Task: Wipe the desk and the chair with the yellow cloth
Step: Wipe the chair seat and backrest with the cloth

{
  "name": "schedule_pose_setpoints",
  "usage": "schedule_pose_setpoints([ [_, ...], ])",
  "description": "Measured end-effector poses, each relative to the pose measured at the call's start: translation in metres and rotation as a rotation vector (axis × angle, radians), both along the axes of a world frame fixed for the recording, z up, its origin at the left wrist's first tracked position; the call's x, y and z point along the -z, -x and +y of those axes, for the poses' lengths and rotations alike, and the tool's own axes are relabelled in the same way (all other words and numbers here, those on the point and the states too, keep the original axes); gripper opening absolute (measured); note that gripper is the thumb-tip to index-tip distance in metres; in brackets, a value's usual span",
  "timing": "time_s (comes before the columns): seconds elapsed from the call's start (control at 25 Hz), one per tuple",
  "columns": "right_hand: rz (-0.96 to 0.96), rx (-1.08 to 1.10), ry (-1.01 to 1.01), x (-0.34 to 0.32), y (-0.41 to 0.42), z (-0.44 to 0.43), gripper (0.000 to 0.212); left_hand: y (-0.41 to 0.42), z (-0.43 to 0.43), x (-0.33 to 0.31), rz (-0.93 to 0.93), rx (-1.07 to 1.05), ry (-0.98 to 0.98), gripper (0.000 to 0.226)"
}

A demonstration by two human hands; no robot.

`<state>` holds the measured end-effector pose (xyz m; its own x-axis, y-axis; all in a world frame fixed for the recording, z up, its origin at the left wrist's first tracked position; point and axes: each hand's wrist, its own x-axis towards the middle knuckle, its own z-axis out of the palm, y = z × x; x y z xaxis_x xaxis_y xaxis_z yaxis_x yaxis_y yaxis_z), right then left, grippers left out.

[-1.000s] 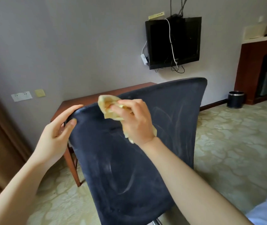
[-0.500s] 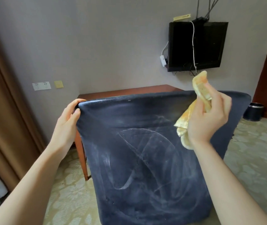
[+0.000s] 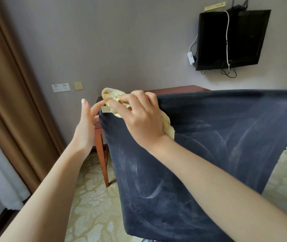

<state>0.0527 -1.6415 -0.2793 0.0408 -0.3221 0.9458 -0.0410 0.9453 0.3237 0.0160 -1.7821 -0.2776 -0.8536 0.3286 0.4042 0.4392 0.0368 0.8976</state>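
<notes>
The dark blue chair back [image 3: 217, 145] fills the middle and right, with pale wipe streaks across its fabric. My right hand [image 3: 139, 117] grips the bunched yellow cloth [image 3: 112, 96] and holds it against the top left corner of the chair back. My left hand [image 3: 86, 126] is just left of that corner, fingers straight, fingertips near the cloth and the chair edge. The red-brown wooden desk [image 3: 182, 89] stands behind the chair against the wall, mostly hidden by it.
A black TV [image 3: 230, 39] with dangling cables hangs on the wall at upper right. Brown curtains [image 3: 4, 102] run down the left side. Wall sockets [image 3: 60, 87] sit left of the desk. Patterned carpet [image 3: 93, 198] covers the floor.
My right hand has swept the cloth from the chair back's upper right to its top left corner. My left hand has let go of that corner and opened beside it.
</notes>
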Motion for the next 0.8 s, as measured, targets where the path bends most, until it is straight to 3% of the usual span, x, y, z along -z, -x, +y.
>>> schedule_pose_setpoints([
  [0.16, -0.031, 0.044, -0.364, 0.009, 0.002, 0.016, 0.027, 0.002, 0.001, 0.000, -0.023, 0.021, -0.007, 0.059],
  [0.32, -0.263, 0.144, -0.770, 0.033, -0.004, 0.040, 0.025, 0.000, 0.003, 0.000, -0.006, 0.029, -0.009, 0.052],
  [0.48, -0.427, 0.165, -1.007, 0.045, -0.020, 0.068, 0.028, 0.000, 0.003, 0.002, -0.002, 0.039, -0.017, 0.049],
  [0.64, -0.448, 0.170, -1.083, 0.028, -0.039, 0.084, 0.032, 0.002, 0.001, 0.008, 0.003, 0.066, -0.005, 0.051],
  [0.8, -0.271, 0.125, -0.884, -0.016, -0.029, 0.061, 0.021, 0.010, -0.005, 0.009, 0.017, 0.079, -0.021, 0.052],
])
